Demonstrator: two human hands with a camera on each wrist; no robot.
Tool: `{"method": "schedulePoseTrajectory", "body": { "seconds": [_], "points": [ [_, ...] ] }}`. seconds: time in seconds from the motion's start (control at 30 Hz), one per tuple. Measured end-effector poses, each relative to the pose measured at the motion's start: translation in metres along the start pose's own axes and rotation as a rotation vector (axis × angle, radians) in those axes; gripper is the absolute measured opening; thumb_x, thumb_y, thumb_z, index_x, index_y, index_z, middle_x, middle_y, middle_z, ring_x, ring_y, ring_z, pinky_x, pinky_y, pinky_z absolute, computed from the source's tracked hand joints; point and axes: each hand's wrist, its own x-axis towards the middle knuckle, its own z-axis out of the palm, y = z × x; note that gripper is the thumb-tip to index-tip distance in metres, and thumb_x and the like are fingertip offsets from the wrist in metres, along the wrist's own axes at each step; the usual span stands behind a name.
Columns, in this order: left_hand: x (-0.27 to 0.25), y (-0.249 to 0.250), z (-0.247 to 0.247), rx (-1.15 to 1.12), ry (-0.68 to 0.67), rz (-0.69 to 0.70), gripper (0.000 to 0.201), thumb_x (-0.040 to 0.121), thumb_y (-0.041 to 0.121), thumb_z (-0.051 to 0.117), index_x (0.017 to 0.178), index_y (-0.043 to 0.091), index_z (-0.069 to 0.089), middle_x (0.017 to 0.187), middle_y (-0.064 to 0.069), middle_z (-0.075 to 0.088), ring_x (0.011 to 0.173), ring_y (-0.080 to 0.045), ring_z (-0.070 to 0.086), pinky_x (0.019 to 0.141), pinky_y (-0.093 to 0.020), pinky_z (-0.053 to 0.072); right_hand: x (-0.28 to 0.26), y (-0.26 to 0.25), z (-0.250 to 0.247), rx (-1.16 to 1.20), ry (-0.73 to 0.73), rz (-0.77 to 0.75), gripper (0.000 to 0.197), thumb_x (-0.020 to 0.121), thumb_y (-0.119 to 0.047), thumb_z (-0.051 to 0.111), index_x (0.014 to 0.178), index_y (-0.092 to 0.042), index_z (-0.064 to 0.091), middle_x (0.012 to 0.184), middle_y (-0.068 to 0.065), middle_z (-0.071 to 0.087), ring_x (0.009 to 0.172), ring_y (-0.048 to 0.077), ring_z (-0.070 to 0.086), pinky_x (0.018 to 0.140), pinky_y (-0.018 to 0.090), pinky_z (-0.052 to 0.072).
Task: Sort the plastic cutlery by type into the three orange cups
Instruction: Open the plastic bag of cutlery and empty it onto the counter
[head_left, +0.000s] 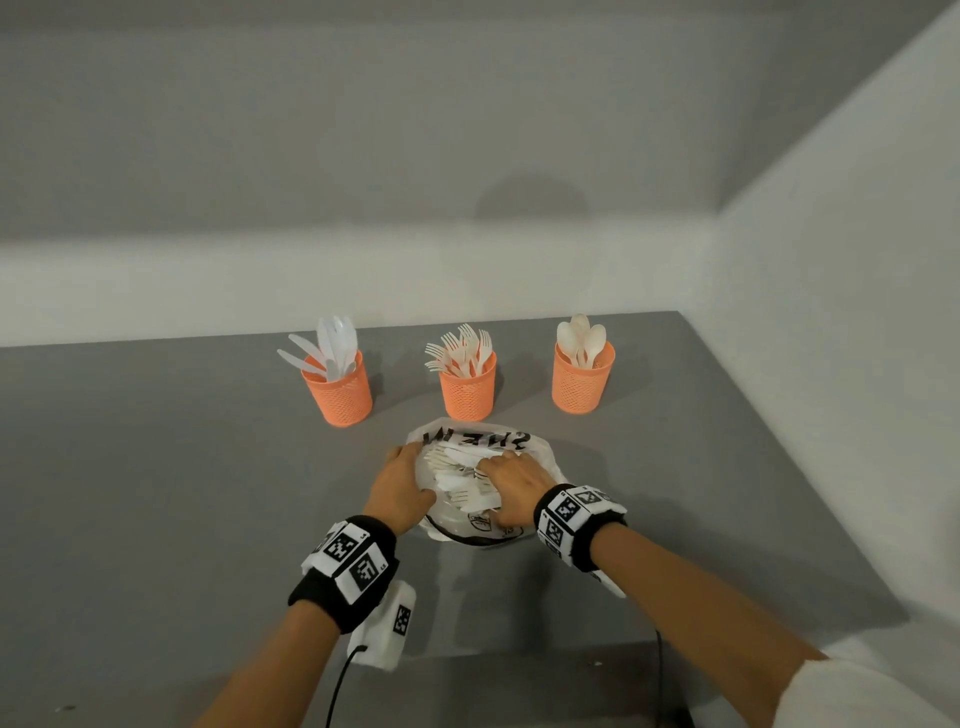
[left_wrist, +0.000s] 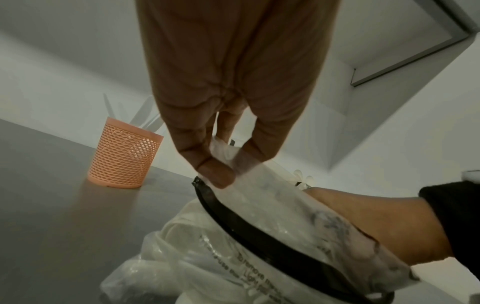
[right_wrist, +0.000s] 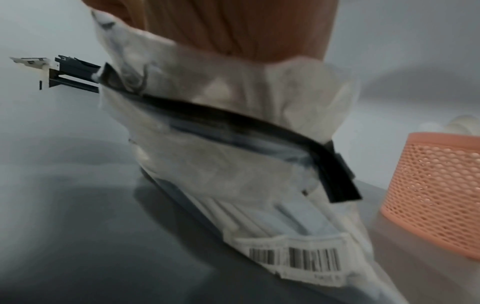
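Observation:
Three orange mesh cups stand in a row: the left cup holds knives, the middle cup forks, the right cup spoons. In front of them lies a clear plastic bag with a black zip strip, holding mixed white cutlery. My left hand pinches the bag's left edge between thumb and fingers. My right hand reaches into the bag's mouth, fingers curled over the cutlery; the bag hides the fingertips in the right wrist view.
The grey table ends at a white back wall, and a side wall rises close on the right. A white tagged pack with a black cable hangs under my left wrist near the table's front edge.

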Motion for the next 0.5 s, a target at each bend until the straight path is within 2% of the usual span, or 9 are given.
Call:
{"method": "schedulePoseTrajectory", "body": {
  "seconds": [0.17,0.3,0.5],
  "points": [
    [-0.0013,0.0004,-0.0037,0.012,-0.003,-0.013,0.063,0.081,-0.001,0.056,0.139,0.004,0.032,0.138,-0.015,0.036,0.121,-0.030,0.046,0.101,-0.030,0.035,-0.0003,0.0017,0.0020,0.042,0.035,0.029,0.039,0.072,-0.031,0.069,0.102,-0.007,0.060,0.109,0.012,0.064,0.102,0.029,0.058,0.088,0.033,0.043],
    [-0.0017,-0.0013,-0.0054,0.024,-0.016,-0.020,0.062,0.082,0.001,0.056,0.139,0.003,0.031,0.139,-0.015,0.035,0.120,-0.030,0.046,0.101,-0.030,0.035,-0.0053,0.0057,0.0043,0.209,0.090,0.075,0.043,0.072,-0.029,0.068,0.108,-0.008,0.059,0.115,0.010,0.062,0.107,0.028,0.057,0.091,0.032,0.043],
    [0.0019,0.0019,-0.0042,0.027,0.011,-0.020,0.060,0.083,0.000,0.055,0.138,0.002,0.032,0.138,-0.016,0.036,0.124,-0.030,0.044,0.102,-0.029,0.033,-0.0076,0.0067,-0.0049,0.354,0.140,0.117,0.043,0.073,-0.033,0.068,0.111,-0.014,0.058,0.107,0.009,0.068,0.101,0.026,0.061,0.086,0.031,0.047]
  ]
}}
